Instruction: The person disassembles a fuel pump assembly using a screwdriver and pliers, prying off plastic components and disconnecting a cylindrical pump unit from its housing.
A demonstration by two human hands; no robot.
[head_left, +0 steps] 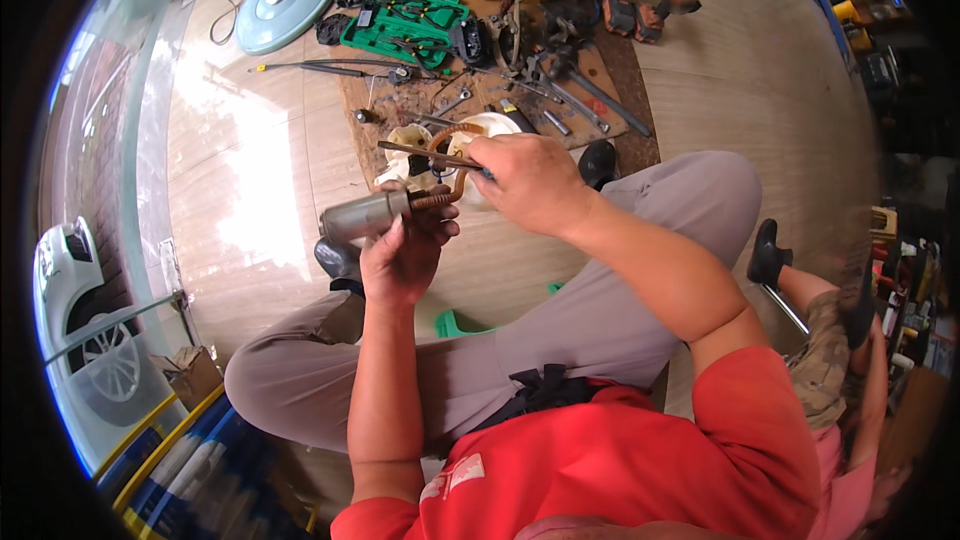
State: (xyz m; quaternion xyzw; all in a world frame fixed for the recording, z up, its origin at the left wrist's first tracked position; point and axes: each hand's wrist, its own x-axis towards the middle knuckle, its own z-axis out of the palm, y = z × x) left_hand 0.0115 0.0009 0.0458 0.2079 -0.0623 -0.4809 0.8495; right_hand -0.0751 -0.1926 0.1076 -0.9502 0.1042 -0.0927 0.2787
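My left hand (400, 250) grips a grey metal cylinder (362, 217), a small pump, held level in front of my knees. A brown ribbed hose (447, 192) curls up from the cylinder's right end. My right hand (530, 180) is closed on a long thin screwdriver (425, 153) whose shaft points left, just above the hose. A white round plastic housing (488, 126) lies on the floor right behind both hands, partly hidden by them.
Many tools lie on a brown mat (632, 70) beyond: a green tool case (400, 25), wrenches, a cordless drill (655, 10). A fan base (285, 5) stands at back left. Another person (830, 340) sits close at my right. A white car (75, 310) shows behind glass at left.
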